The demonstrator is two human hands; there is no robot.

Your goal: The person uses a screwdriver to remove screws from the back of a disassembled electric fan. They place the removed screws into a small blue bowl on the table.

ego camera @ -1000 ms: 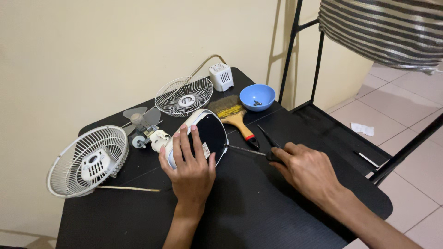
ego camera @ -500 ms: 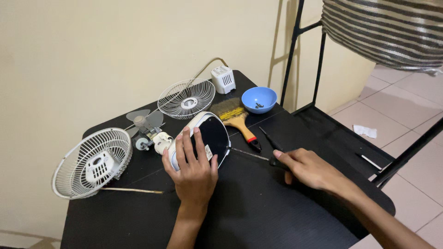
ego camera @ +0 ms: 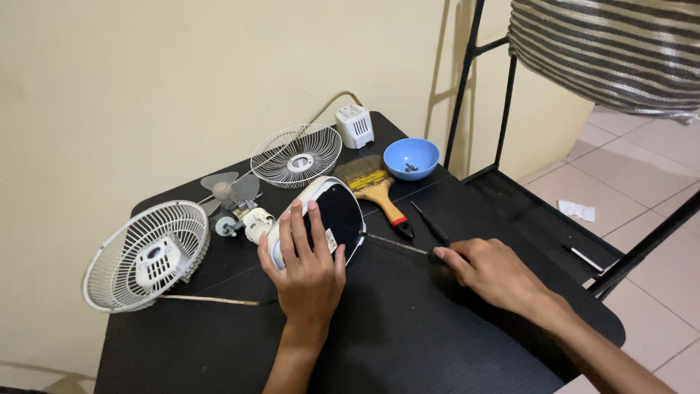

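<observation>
My left hand [ego camera: 306,266] lies flat on the white and black fan base [ego camera: 332,219], pressing it to the black table [ego camera: 452,328]. My right hand [ego camera: 492,273] grips the black handle of a screwdriver [ego camera: 397,244] whose thin shaft points left toward the base's edge. A second black screwdriver [ego camera: 430,222] lies just behind my right hand. The small fan motor with its pale blade [ego camera: 232,197] sits to the left of the base.
A white rear fan grille [ego camera: 142,255] lies at the left edge, a flat front grille [ego camera: 295,155] behind. A paintbrush [ego camera: 375,190], a blue bowl [ego camera: 410,157] with screws and a white adapter [ego camera: 355,125] stand at the back. A black metal rack [ego camera: 539,211] stands right.
My right hand has slid slightly right along the screwdriver and closed on its handle. The left hand stays on the fan base. The view has shifted a little.
</observation>
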